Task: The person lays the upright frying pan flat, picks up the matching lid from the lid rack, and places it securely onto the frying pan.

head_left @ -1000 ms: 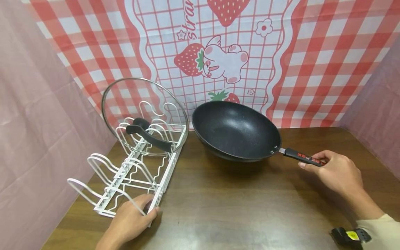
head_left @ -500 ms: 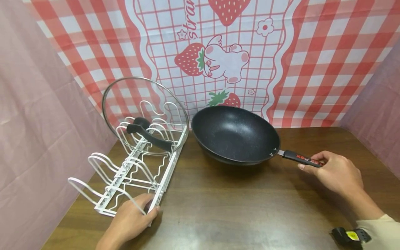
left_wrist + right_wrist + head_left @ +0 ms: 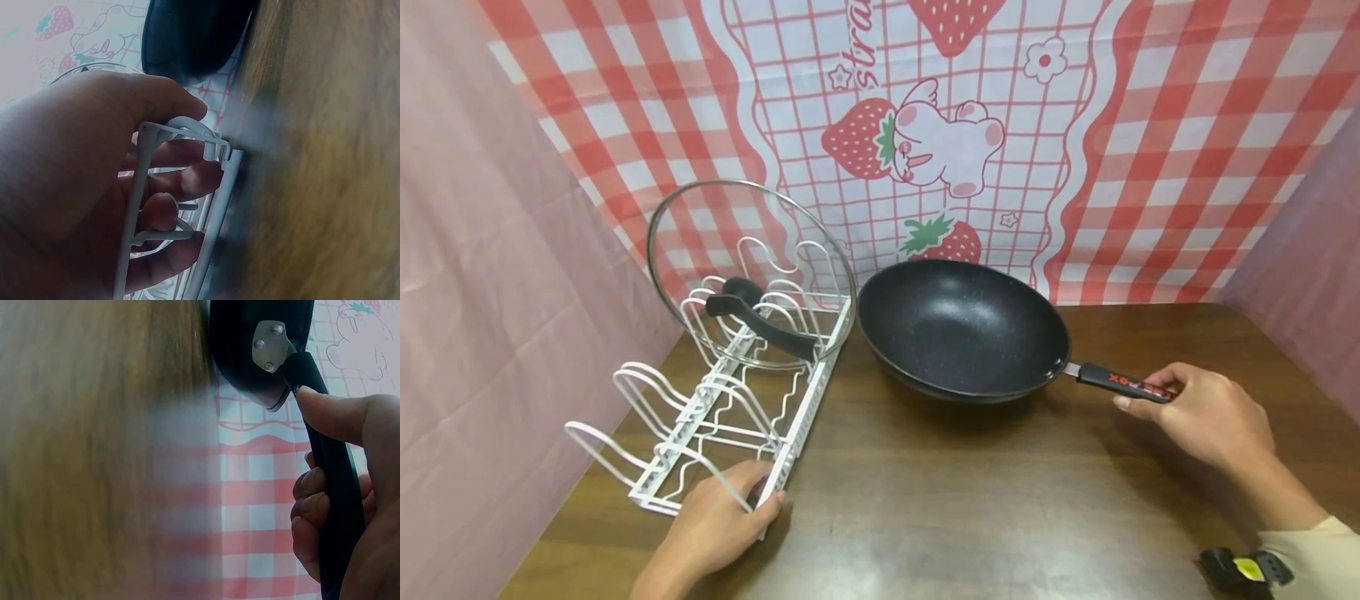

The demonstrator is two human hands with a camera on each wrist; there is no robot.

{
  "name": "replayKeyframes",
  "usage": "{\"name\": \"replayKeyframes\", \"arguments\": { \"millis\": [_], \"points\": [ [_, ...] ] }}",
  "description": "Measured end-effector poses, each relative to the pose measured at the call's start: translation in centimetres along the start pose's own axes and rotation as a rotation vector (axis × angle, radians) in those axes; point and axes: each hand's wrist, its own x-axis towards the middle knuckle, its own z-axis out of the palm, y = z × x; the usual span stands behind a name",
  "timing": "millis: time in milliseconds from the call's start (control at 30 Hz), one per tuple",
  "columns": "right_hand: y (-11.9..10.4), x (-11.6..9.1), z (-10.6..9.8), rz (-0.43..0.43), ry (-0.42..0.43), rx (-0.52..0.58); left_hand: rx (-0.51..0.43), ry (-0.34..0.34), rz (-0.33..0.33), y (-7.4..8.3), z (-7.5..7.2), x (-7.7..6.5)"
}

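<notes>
My right hand (image 3: 1206, 412) grips the black handle of a deep black frying pan (image 3: 962, 329), thumb along the handle in the right wrist view. The pan's inside faces up and toward me, close over the table and right of the rack. At lower left, my left hand (image 3: 718, 517) holds the near end of a white wire pan rack (image 3: 808, 408); in the left wrist view its fingers curl round the rack's end bars (image 3: 215, 212). A glass lid (image 3: 688, 225) with a black handle (image 3: 767, 333) stands tilted on edge in the rack's far loops.
Behind the wooden table (image 3: 940, 517) hangs a red checked cloth (image 3: 1187, 167) with strawberry prints. Pink cloth (image 3: 550, 292) closes off the left side. Several upright wire loops (image 3: 647, 392) rise from the rack's near part.
The pan has come down slightly and toward me, its handle still in my right hand. My left hand stays on the rack, which stands in place with the lid. The view tips slightly.
</notes>
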Motion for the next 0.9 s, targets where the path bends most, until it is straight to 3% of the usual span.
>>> {"name": "replayKeyframes", "arguments": {
  "millis": [433, 900],
  "points": [
    [-0.4, 0.4, -0.5, 0.01, -0.096, -0.042, 0.012, 0.006, -0.007, 0.1, 0.1, 0.1],
    [-0.2, 0.8, -1.7, -0.019, -0.305, -0.044, 0.016, 0.001, -0.004, 0.3, 0.0, 0.1]
  ]
}}
